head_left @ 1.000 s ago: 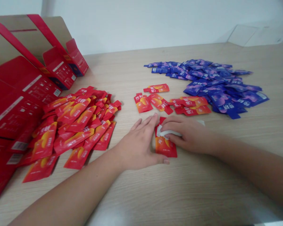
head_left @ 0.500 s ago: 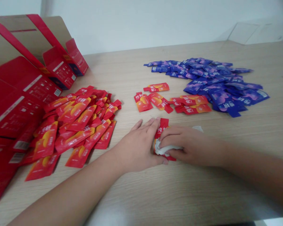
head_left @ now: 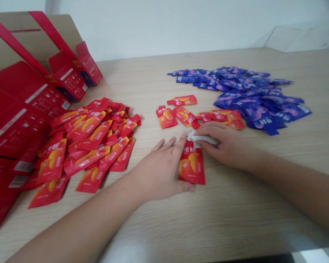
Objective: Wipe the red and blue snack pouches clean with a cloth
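**Wiping, by the look of it, on a pale wood-grain tabletop (head_left: 164, 226)**

The tabletop runs under both forearms and well past the hands. To the left of the left hand, and reaching beyond it, stand red printed cardboard boxes (head_left: 44, 106) with raised flaps. Beyond the right hand lies a broad heap of glossy blue-and-purple pouches (head_left: 252, 95); left of the left hand, close against the boxes, lies a heap of glossy red-and-orange pouches (head_left: 90, 142). Just past both hands is a loose spread of flat red-and-orange pouches (head_left: 167, 117), set at differing angles and partly overlapping.

The left hand (head_left: 161, 171) lies low with its fingers spread, index finger and thumb framing the left side of a single flat red-and-orange pouch with white lettering (head_left: 192, 164). The right hand (head_left: 227, 146) is closed, thumb against fingers, on a wadded white tissue or cloth (head_left: 205, 140).

The step in hand looks like a wipe at the far end of the single pouch — left hand steadying, right hand rubbing. A further stroke would call for even, light pressure along the face, with the pouch pinned so that it neither slides nor creases.

That pouch lies between the hands, printed face up. Its long axis runs away from the person, broad base nearest, lettered end farthest — the very tip is hidden under the wad.
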`<state>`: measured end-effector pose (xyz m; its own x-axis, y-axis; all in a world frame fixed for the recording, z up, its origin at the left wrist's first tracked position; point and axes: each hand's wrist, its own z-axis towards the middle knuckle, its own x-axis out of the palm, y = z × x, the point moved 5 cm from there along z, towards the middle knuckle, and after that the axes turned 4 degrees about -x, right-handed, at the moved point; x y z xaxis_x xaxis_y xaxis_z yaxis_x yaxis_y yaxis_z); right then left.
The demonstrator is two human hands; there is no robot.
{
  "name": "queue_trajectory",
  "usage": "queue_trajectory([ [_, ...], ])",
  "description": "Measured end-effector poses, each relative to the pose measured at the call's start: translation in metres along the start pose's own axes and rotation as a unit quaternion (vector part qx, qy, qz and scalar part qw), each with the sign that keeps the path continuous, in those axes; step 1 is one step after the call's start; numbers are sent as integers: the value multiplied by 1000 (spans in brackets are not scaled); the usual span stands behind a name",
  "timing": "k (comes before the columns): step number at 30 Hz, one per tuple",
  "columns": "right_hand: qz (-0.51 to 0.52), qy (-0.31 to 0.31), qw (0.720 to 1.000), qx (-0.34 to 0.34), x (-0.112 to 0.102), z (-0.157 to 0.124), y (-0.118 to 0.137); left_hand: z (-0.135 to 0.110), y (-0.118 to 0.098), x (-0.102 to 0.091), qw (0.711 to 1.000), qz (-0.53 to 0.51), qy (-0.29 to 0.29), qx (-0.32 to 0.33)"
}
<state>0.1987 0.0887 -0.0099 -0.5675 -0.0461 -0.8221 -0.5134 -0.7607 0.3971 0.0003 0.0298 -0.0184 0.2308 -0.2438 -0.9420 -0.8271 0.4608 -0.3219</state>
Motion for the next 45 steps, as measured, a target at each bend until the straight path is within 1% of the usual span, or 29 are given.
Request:
queue_trajectory([
  [1, 26, 5, 999, -18, -2, -1, 7, 0, 0, 0, 1000, 4, 1, 3],
  [2, 58, 31, 997, -41, -3, -3, 16, 0, 0, 0, 1000, 6, 2, 5],
  [3, 92, 73, 991, -66, -1, -5, 25, -1, 1, 1, 1000, 6, 1, 7],
  [5, 147, 172, 968, -107, 4, -10, 44, -1, 2, 2, 1000, -1, -4, 14],
  [6, 160, 208, 957, -120, 7, -12, 51, -2, 2, 2, 1000, -6, -8, 19],
  [7, 163, 231, 951, -127, 9, -13, 56, -2, 2, 2, 1000, -13, -12, 24],
  [9, 149, 244, 950, -123, 12, -13, 57, -3, 2, 3, 999, -26, -13, 32],
  [11, 124, 229, 960, -100, 14, -10, 50, -3, 2, 4, 999, -32, -9, 35],
  [15, 50, 141, 988, -49, 13, 2, 20, -4, 2, 2, 999, -30, -10, 35],
  [18, 4, 108, 994, -35, 14, 6, -1, -5, 3, 2, 999, -24, -3, 27],
  [20, -11, 83, 996, -19, 13, 7, -10, -5, 3, 2, 1000, -13, -5, 25],
  [22, -15, 41, 999, 4, 10, 5, -15, -6, -2, 4, 999, 0, -11, 47],
  [26, -5, -51, 997, 62, 0, 1, -20, -10, -25, 11, 990, -16, -4, 138],
  [28, 0, -86, 993, 84, -5, -1, -21, -11, -34, 14, 989, -19, -8, 144],
  [30, 3, -110, 989, 101, -9, -1, -21, -12, -40, 14, 991, -2, -20, 132],
  [32, 5, -125, 986, 113, -12, -2, -21, -12, -41, 11, 992, 32, -31, 118],
  [34, 7, -135, 983, 122, -14, -3, -20, -11, -37, 8, 992, 71, -37, 98],
  [36, 7, -151, 981, 121, -17, -5, -20, -10, -30, 3, 992, 94, -49, 61],
  [39, 9, -171, 980, 103, -19, -8, -19, -9, -20, -7, 993, 89, -83, 4],
  [41, 12, -172, 982, 82, -19, -9, -18, -8, -16, -11, 992, 85, -90, -31],
  [43, 14, -171, 984, 51, -18, -9, -15, -8, -13, -14, 992, 89, -75, -55],
  [45, 15, -172, 985, 19, -17, -8, -12, -8, -10, -16, 993, 95, -47, -57],
])
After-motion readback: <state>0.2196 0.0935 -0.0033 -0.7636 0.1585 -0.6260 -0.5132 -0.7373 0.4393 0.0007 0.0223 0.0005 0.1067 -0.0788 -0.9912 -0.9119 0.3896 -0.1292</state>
